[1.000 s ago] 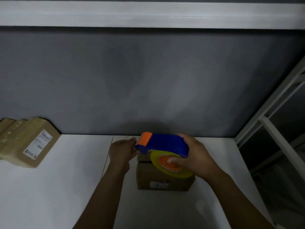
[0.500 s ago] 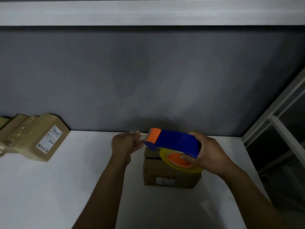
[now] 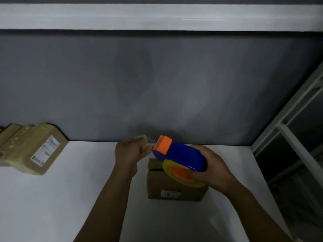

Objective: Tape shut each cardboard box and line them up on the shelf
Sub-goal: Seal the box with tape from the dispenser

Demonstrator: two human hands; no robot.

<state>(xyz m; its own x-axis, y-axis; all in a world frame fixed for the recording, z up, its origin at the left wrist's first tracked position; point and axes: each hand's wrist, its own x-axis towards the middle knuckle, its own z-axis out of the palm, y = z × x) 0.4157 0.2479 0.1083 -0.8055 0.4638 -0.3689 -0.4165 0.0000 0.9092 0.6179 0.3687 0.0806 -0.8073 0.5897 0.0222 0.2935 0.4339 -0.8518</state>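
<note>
Left grip (image 3: 128,152): fingers curled, pinching the free end of the clear tape strip (image 3: 149,140) just off the orange nose of the tape dispenser (image 3: 181,156). Right grip (image 3: 213,169): wrapped round the blue dispenser body, thumb on the orange hub of the yellow tape roll (image 3: 167,169), probably so that the roll can be braked or let run as the strip is drawn. Both are held above the cardboard box (image 3: 174,191), which stands on the white shelf (image 3: 61,198) with its label facing the viewer. Holding the strip over the box's far edge suggests the tape is to be laid from there along the top seam. The dispenser hides most of the top face, so the state of the flaps cannot be told.

The box's far edge lies near the grey wall (image 3: 157,84), leaving little room behind it. Bare shelf lies to the front and left. A row of taped boxes (image 3: 35,149) leans against the wall at far left, well apart. A white frame (image 3: 286,130) bounds the shelf at right.
</note>
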